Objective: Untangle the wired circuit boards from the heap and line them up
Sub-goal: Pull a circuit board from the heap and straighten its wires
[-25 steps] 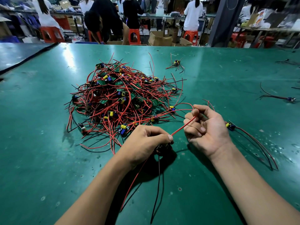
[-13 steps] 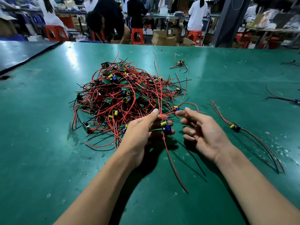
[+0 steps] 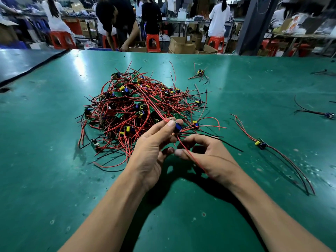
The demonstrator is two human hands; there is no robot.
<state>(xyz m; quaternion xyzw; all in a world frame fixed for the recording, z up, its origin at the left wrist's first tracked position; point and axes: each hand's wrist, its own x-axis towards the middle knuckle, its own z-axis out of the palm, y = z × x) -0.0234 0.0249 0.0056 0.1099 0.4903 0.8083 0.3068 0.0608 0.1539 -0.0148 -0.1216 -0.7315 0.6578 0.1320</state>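
A heap of small circuit boards [image 3: 134, 108] with red and black wires lies on the green table [image 3: 54, 160], just beyond my hands. My left hand [image 3: 154, 148] pinches one small board [image 3: 178, 127] with a blue part at the heap's near edge, its red wires still running up into the tangle. My right hand [image 3: 205, 155] is right beside it, fingers curled round a red wire [image 3: 189, 151] that trails down from that board. One separated board [image 3: 260, 143] lies to the right with its wires stretched toward me.
Another loose board [image 3: 200, 72] lies behind the heap, and one more [image 3: 329, 115] near the right edge. A dark table [image 3: 21, 60] adjoins at the far left. People, red stools and cardboard boxes stand beyond the far edge.
My left hand has lifted the board a little off the table at the heap's edge. My right hand, open half a second ago, has curled round its trailing red wire.
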